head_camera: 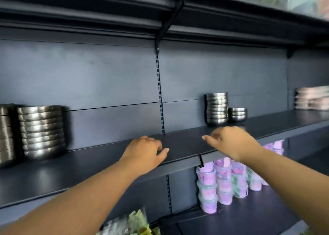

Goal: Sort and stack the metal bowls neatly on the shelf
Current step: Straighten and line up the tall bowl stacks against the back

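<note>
— Reaching over the front edge of the dark shelf (178,142), both hands hover with nothing in them. The left hand (145,153) has its fingers loosely curled just above the shelf lip; the right hand (231,140) is blurred, fingers bent and a little parted, holding no bowl.

— How much open room is there?

— A wide bare stretch of shelf runs between the bowl stacks, from the left group to the right group, and both hands sit over it. More bare shelf lies to the right, up to some pale stacked packs (311,97).

— Count the bowls?

— Four stacks of metal bowls show. At far left, a stack (6,133) is cut by the frame edge; just beside it stands a tall stack (41,131) of about nine. Well apart to the right, against the back panel, stands another tall stack (216,108) of about eight, with a short stack (237,114) of about three touching or just beside it. Blur makes the counts rough.

— Below?

— Pink-lidded cups (224,181) stand stacked on the lower shelf.
</note>
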The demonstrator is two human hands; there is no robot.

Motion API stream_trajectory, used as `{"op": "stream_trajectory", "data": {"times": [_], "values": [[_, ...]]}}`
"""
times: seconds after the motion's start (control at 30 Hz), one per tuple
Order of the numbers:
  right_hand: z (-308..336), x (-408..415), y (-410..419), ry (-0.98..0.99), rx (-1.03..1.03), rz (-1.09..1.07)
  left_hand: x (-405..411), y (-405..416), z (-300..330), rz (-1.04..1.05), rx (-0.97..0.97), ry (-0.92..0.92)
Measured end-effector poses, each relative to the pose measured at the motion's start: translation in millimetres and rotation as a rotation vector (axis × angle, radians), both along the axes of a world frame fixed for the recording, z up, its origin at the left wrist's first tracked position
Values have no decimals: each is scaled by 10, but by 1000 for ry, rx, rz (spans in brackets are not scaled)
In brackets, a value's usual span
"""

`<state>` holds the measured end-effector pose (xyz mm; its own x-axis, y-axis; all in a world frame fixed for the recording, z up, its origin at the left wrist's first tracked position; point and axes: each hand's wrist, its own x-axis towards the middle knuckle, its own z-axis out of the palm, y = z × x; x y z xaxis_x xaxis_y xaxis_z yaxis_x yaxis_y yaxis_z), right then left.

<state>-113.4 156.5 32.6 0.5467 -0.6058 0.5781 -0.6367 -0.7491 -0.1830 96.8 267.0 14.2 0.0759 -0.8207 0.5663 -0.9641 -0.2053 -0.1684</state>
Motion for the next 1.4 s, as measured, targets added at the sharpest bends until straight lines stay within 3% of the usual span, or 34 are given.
{"op": "stream_trajectory", "data": {"times": [0.33,0.73,0.87,1.1,1.27,1.4], "values": [[-178,-1133,-1006,-11,78,-200,-828,-1423,-36,-149,69,102],[125,-1110,-2979,-78,126,-191,-713,-3434,123,-39,74,425],[66,-1026,-3514,-68,184,-162,-620,-3900,2,47,135,400],[-59,-616,-4556,-199,352,-9,-433,-4504,-47,191,23,602],[-160,-113,-5281,-327,524,206,-432,-4983,-91,51,-228,1018],[-209,218,-5704,-426,743,502,-452,-5355,-136,2,-299,1174]]}}
